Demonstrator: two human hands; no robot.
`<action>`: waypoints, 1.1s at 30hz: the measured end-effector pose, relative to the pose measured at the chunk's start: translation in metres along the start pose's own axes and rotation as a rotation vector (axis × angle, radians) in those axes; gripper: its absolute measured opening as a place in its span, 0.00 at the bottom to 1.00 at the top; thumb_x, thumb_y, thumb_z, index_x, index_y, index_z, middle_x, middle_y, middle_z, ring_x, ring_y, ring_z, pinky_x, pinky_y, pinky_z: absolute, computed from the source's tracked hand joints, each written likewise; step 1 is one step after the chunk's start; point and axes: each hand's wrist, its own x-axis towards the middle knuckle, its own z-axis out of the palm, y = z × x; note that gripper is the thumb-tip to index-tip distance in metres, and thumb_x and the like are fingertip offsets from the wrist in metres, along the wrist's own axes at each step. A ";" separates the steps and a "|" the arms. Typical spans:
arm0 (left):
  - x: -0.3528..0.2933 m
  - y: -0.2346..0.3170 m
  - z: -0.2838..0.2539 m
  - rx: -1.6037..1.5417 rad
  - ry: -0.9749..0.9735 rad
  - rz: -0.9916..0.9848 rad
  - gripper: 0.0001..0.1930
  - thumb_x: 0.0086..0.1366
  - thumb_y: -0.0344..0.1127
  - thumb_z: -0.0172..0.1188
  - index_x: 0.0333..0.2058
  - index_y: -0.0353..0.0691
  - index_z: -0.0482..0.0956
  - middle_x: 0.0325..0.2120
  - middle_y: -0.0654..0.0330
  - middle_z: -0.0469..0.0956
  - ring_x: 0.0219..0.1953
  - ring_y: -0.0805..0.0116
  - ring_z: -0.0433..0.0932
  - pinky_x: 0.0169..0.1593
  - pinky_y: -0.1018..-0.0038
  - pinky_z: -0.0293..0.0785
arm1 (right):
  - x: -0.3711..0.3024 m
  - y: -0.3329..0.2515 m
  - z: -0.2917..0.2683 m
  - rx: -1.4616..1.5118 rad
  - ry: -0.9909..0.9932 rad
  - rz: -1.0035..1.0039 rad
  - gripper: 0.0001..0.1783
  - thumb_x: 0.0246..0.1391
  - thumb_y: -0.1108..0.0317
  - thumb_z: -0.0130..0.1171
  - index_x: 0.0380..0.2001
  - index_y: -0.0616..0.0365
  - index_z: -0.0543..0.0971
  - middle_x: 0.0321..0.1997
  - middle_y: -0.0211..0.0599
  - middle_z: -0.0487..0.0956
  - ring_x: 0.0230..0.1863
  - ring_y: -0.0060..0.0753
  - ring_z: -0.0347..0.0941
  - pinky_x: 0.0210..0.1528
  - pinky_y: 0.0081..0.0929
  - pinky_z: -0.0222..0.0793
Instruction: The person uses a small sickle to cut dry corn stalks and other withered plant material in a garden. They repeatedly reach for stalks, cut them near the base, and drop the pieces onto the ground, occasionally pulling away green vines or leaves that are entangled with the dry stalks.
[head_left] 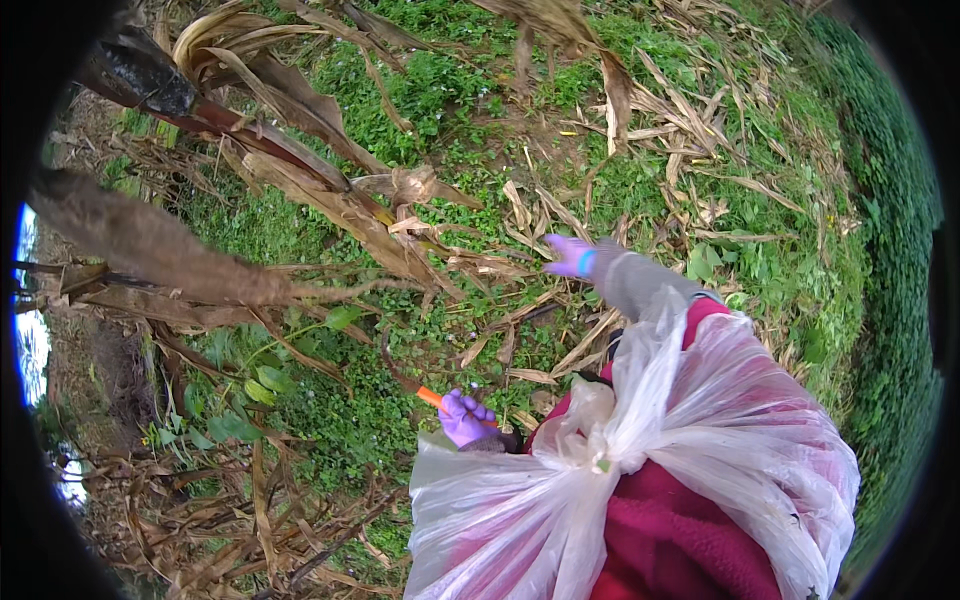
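Observation:
My left hand (465, 418), in a purple glove, is closed around the orange handle (431, 398) of a sickle. Its thin, dark, curved blade (396, 372) points away from me over low green weeds. My right hand (570, 256), also gloved in purple with a blue band at the wrist, reaches out over the weeds and dry leaves. Its fingers look spread, and I see nothing in them. Clear plastic sheeting (740, 420), gathered at my front, covers my red clothing (690, 530). A grey sleeve (640, 283) shows on my right arm.
A thick reddish-brown stalk (270, 140) with withered leaves slants in from the upper left. A brown dry leaf (150, 240) hangs close on the left. Dry stalks (690, 130) litter the ground ahead; dense green growth (890, 250) borders the right.

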 end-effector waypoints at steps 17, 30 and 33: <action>-0.052 -0.020 -0.057 0.125 0.174 0.031 0.10 0.66 0.43 0.49 0.38 0.44 0.66 0.14 0.68 0.63 0.09 0.77 0.57 0.10 0.77 0.55 | 0.129 -0.075 0.105 -0.580 -0.213 -0.184 0.18 0.55 0.59 0.50 0.46 0.55 0.75 0.42 0.41 0.78 0.44 0.44 0.75 0.46 0.42 0.69; 0.047 -0.045 0.026 1.195 -0.338 0.388 0.16 0.64 0.47 0.51 0.36 0.38 0.70 0.19 0.50 0.74 0.23 0.52 0.76 0.28 0.60 0.69 | 0.024 -0.085 0.023 -0.230 -0.063 -0.161 0.16 0.60 0.60 0.45 0.45 0.54 0.74 0.38 0.42 0.78 0.42 0.45 0.75 0.48 0.42 0.67; 0.054 -0.033 0.055 1.423 -0.289 0.340 0.17 0.63 0.47 0.51 0.38 0.37 0.70 0.22 0.47 0.75 0.26 0.48 0.76 0.32 0.58 0.70 | 0.025 -0.096 0.022 -0.365 -0.073 -0.240 0.11 0.57 0.62 0.49 0.39 0.53 0.75 0.34 0.43 0.78 0.37 0.45 0.76 0.40 0.39 0.70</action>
